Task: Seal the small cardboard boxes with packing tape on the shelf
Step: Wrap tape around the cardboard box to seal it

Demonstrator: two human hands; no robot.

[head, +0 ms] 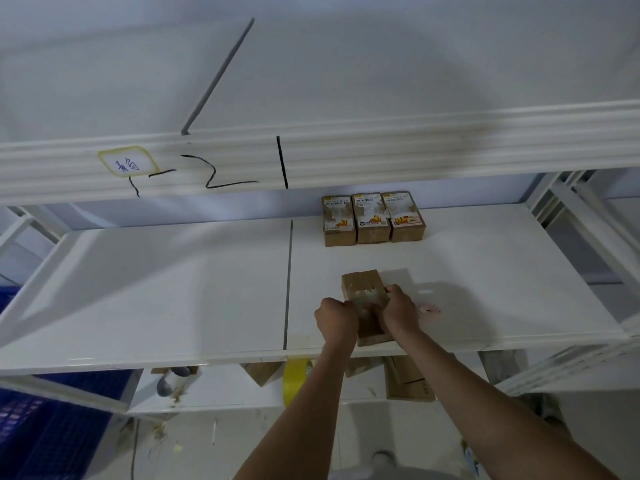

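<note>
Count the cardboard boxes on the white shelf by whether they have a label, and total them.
Labelled boxes at the back: 3
Plain box held by left hand and right hand: 1
Total: 4

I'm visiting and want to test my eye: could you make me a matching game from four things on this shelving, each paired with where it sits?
Things:
1. box in hands
2. three labelled boxes
3. yellow tape roll
4. handwritten label

Places:
A. back of the middle shelf
B. front edge of the upper shelf
C. near the middle shelf's front edge
D. below the middle shelf

Pairs: 1-C, 2-A, 3-D, 4-B
</note>
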